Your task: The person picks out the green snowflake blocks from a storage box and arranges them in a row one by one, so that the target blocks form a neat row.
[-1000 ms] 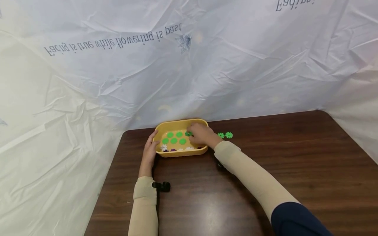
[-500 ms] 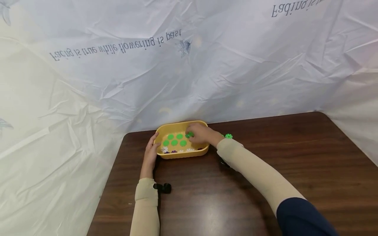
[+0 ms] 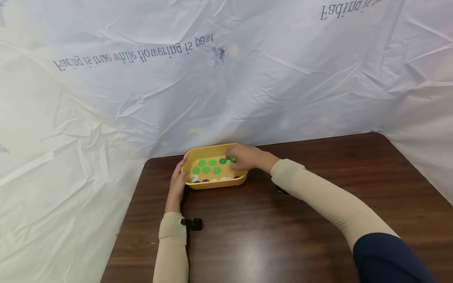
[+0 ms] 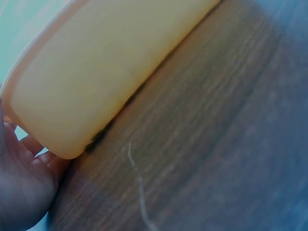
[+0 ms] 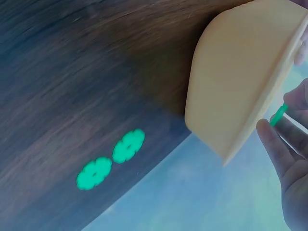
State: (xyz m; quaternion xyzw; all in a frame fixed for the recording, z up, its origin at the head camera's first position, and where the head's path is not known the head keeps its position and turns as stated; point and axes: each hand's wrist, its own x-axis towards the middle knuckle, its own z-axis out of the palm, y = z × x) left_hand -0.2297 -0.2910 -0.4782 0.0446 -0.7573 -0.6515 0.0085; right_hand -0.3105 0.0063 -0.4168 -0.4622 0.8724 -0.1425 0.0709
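Note:
My left hand grips the left end of a yellow plastic tray, its thumb over the rim and its fingers along the outside. In the left wrist view the hand curls round the tray's corner. Over the right part of the tray, my right hand pinches a small green notched disc between thumb and fingers, above the rim in the right wrist view. Flat in the tray lie several bright green discs, a darker green one beside my fingertips, and white and purple flower-shaped pieces.
Two green flower-shaped discs lie on the brown wooden table to the tray's right; the right forearm hides them in the head view. A white printed cloth hangs behind the table's back edge, close to the tray.
My right hand has shifted slightly right within the tray, uncovering the darker green disc, and a bright green disc shows in its fingers. The forearm now covers the loose discs. My left hand stays put.

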